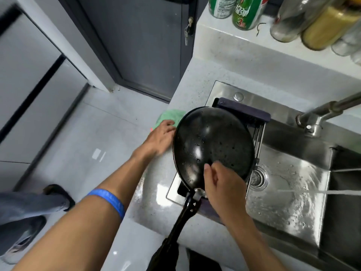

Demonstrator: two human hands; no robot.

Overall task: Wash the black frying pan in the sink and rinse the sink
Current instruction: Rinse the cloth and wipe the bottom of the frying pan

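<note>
Over the left end of the sink [293,192], the wet black frying pan [213,145] is held tilted by the right hand [222,184], fingers curled at its rim. A green cloth [170,118] on the tabletop [195,79] is touched by the left hand [160,137], fingers loosely extended.

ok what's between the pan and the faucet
In the head view, the dark rack across the sink, then bare steel rim, lies between the frying pan and the faucet.
</note>
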